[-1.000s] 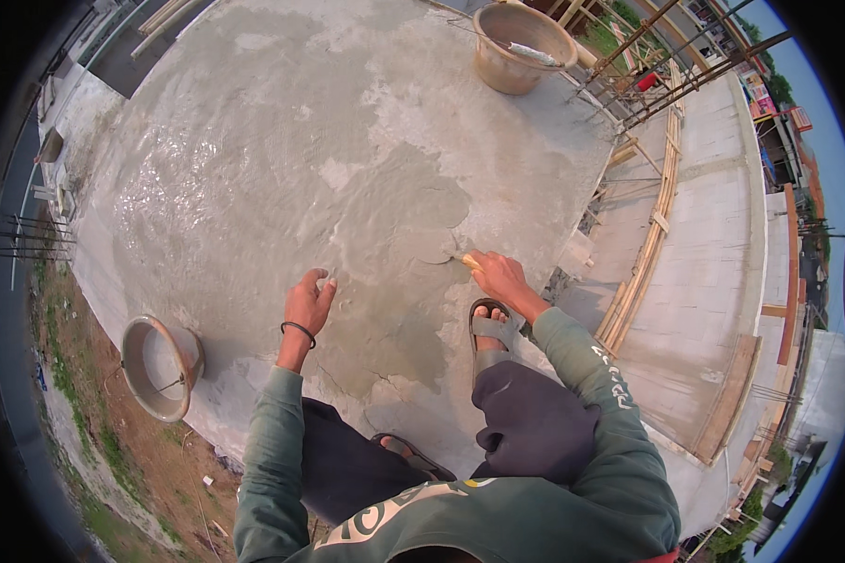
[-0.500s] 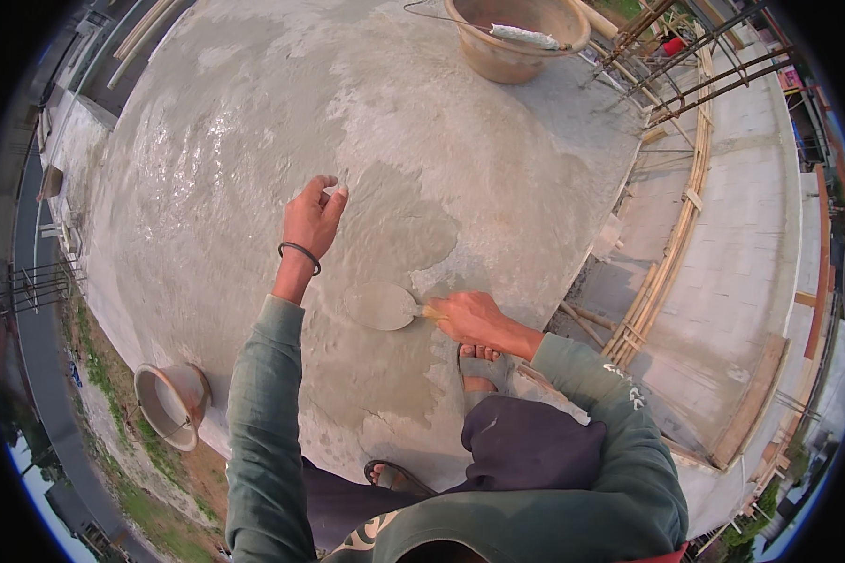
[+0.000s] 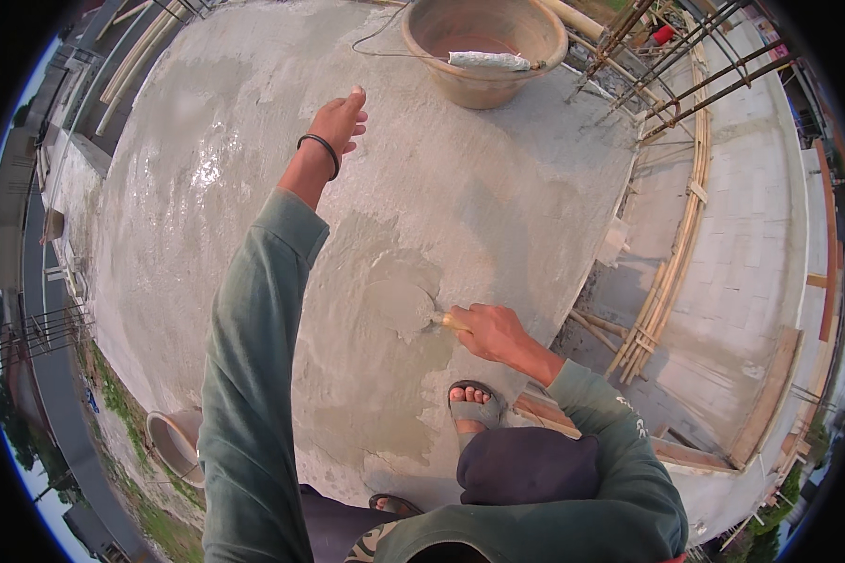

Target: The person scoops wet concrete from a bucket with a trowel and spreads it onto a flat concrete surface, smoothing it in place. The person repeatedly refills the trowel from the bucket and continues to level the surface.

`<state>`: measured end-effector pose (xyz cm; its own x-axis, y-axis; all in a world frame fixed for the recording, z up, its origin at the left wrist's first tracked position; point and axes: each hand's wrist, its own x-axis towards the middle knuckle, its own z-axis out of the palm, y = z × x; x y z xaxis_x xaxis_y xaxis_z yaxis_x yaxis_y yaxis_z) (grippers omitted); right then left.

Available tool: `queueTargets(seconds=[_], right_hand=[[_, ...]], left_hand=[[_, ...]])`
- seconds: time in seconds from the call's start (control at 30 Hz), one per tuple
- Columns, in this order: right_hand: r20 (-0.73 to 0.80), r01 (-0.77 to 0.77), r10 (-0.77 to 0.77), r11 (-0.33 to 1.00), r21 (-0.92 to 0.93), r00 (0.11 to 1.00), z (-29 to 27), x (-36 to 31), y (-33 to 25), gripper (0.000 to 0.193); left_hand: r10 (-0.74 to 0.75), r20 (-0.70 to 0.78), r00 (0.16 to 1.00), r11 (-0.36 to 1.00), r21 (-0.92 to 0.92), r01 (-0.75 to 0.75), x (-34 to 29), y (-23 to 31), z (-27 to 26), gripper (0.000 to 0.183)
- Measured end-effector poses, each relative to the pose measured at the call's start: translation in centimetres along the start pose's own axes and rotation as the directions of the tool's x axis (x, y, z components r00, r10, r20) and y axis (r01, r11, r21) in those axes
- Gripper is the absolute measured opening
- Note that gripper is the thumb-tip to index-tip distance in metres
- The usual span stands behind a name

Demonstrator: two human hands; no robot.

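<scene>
My right hand (image 3: 500,335) grips the wooden handle of a trowel (image 3: 406,306). The trowel's rounded blade lies on a patch of wet grey mortar (image 3: 333,361) and is coated the same colour, so its outline is hard to see. Farther ahead, my left hand (image 3: 340,125) reaches out over the slab (image 3: 253,56) with nothing in it, fingers loosely extended. Beyond that hand, to its right, stands a wide tan bucket (image 3: 469,92) with a wire handle and a white wrapped grip across its rim.
A second tan bucket (image 3: 176,446) sits at the left edge, partly behind my left sleeve. Along the right edge are bamboo poles (image 3: 671,253) and a wooden board (image 3: 765,403). Rusty rebar (image 3: 714,94) juts out at the upper right. My sandalled foot (image 3: 472,405) rests on the slab.
My left hand has moved forward toward the far bucket and its fingers have loosened. The trowel in my right hand has shifted slightly right. The whole view has tilted a little.
</scene>
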<state>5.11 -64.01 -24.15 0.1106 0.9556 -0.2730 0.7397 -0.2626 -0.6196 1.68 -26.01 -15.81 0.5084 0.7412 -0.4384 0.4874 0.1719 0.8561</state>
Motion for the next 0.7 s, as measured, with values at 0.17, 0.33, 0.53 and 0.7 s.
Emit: queueTargets(seconds=[0.17, 0.33, 0.53, 0.7], right_hand=[[-0.13, -0.124, 0.133, 0.99, 0.07, 0.983, 0.5, -0.5, 1.1, 0.041], [-0.208, -0.064, 0.082, 0.994, 0.093, 0.975, 0.8, -0.9, 2.1, 0.046], [-0.37, -0.277, 0.286, 0.958, 0.079, 0.884, 2.0, -1.3, 1.3, 0.047], [-0.244, -0.135, 0.14, 0.99, 0.04, 0.96, 2.5, -1.5, 0.7, 0.048]], left_hand=[[-0.036, -0.073, 0.997, 0.945, -0.326, 0.01, 4.6, 4.9, 3.7, 0.076], [0.383, 0.107, 0.918, 0.601, -0.783, -0.159, 7.3, 9.8, 3.8, 0.043], [0.515, -0.061, 0.855, 0.547, -0.744, -0.383, 2.5, 16.6, 1.4, 0.022], [0.578, 0.019, 0.816, 0.595, -0.694, -0.406, -9.7, 19.1, -5.9, 0.034]])
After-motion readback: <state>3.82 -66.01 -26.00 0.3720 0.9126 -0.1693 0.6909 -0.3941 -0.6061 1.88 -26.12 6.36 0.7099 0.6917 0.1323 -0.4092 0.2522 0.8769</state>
